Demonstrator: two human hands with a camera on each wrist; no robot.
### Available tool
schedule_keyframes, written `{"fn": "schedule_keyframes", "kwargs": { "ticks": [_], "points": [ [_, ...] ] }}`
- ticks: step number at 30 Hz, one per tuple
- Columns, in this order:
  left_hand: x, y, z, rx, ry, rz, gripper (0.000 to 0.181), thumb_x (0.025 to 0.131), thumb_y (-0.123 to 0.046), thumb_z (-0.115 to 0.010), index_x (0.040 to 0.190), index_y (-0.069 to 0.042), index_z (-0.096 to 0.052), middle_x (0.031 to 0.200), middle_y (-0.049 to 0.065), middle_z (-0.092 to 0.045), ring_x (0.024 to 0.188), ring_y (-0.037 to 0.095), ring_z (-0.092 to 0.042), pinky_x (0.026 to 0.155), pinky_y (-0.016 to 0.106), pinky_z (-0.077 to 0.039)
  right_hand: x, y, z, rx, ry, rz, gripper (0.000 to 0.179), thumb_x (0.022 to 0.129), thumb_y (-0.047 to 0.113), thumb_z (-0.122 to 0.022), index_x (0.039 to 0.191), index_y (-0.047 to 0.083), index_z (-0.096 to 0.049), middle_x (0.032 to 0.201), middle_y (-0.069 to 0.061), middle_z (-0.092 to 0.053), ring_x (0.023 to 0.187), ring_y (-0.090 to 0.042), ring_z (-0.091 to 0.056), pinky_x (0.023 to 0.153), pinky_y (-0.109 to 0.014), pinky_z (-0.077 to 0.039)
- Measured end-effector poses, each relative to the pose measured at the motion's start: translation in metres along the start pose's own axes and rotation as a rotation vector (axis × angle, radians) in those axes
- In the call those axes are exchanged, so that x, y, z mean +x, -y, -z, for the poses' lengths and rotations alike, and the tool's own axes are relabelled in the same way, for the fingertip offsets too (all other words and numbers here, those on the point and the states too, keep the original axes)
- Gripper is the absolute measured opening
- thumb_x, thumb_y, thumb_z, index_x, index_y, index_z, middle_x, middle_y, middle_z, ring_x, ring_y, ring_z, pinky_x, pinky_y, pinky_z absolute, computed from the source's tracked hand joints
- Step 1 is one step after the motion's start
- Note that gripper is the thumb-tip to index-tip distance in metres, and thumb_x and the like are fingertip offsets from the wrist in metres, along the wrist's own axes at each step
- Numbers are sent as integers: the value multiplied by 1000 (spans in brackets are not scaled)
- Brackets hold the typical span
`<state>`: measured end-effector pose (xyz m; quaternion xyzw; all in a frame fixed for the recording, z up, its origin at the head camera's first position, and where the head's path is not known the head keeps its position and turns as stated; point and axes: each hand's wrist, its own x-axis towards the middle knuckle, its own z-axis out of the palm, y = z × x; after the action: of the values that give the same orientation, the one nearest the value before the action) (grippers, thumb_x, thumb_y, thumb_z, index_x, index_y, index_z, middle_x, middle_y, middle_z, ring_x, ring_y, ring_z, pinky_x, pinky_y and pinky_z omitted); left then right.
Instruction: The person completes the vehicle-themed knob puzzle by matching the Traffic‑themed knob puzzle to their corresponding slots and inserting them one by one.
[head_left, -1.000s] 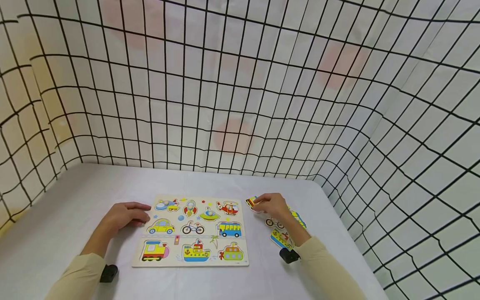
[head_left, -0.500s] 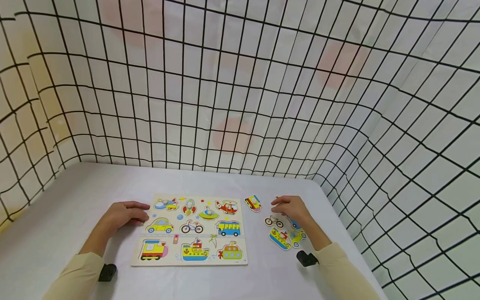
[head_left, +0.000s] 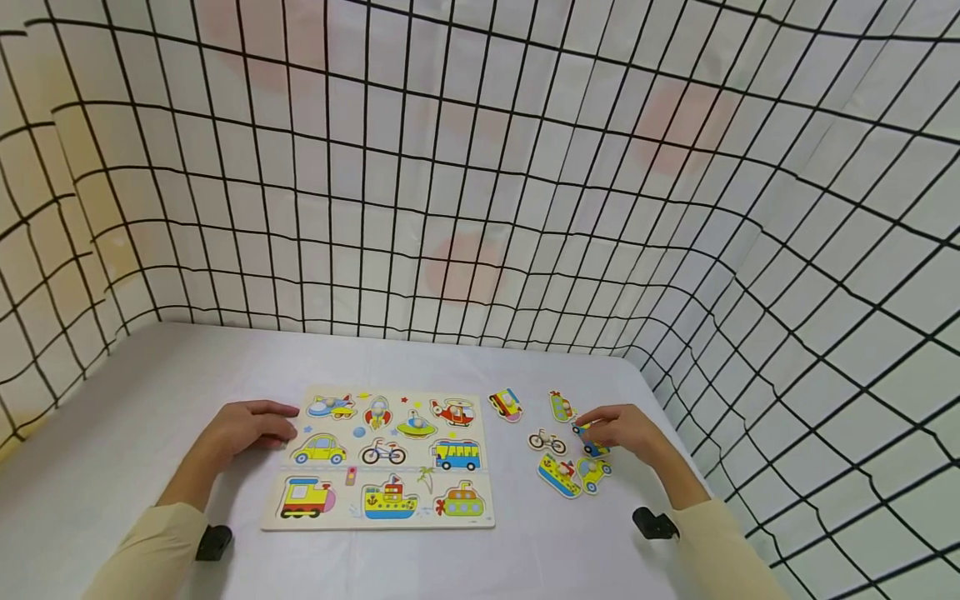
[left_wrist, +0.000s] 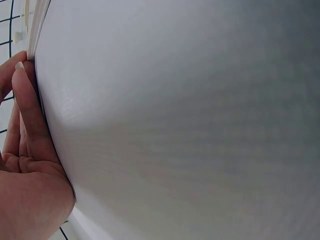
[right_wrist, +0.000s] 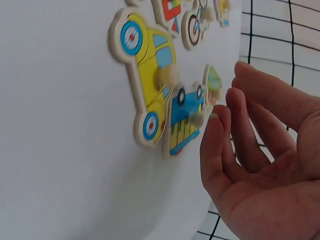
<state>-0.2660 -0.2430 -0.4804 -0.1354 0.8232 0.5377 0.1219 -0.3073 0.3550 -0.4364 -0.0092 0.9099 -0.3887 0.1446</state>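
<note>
My right hand [head_left: 626, 427] is over the bus piece [head_left: 595, 447], fingertips close to its knob. In the right wrist view, the hand [right_wrist: 260, 145] has loosely bent fingers, and a gap shows between them and the bus piece's wooden knob [right_wrist: 196, 118]. Against the bus lies the yellow car piece [right_wrist: 155, 65]. My left hand [head_left: 247, 429] rests on the table with its fingertips at the left edge of the puzzle board [head_left: 345, 467]. In the left wrist view, the left hand's fingers [left_wrist: 30, 105] lie extended toward the board's edge.
Around the right hand lie a train piece [head_left: 506, 405], a submarine piece [head_left: 561, 406], a bicycle piece [head_left: 547, 442] and a ship piece [head_left: 558, 477]. Knobbed pieces, including a helicopter [head_left: 453, 413], sit in the board's top row. A black-gridded sheet [head_left: 420, 208] stands behind the table.
My right hand has let go of the train piece right of the board, then moved right and toward me to the bus piece. The left hand stays put.
</note>
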Motion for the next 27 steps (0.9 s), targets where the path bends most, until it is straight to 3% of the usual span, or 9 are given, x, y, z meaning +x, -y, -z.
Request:
{"fn": "schedule_keyframes", "kwargs": {
  "ticks": [5,15,27],
  "points": [
    [0,0,0,3,2,-5,55,85,-23,-77,134,-1,-64,105,13,-74,73,19,-66,70,27,-50,-8,-12,7,12,70,10,31,88,16,-75,117,3,-74,111,-11,-74,92,-18,-69,87,-37,-56],
    [-3,-2,0,-6,-4,-2,54,85,-22,-77,133,0,-64,107,15,-73,73,19,-66,69,26,-51,-12,-26,8,29,191,40,31,82,13,-81,111,3,-76,98,-6,-74,86,-18,-65,76,-33,-54],
    [-3,-2,1,-14,6,-2,55,84,-23,-78,133,-1,-65,102,10,-74,72,18,-66,69,26,-50,-13,-26,0,12,180,15,25,79,10,-82,103,5,-78,92,-4,-72,83,-19,-62,73,-33,-54]
  ]
}}
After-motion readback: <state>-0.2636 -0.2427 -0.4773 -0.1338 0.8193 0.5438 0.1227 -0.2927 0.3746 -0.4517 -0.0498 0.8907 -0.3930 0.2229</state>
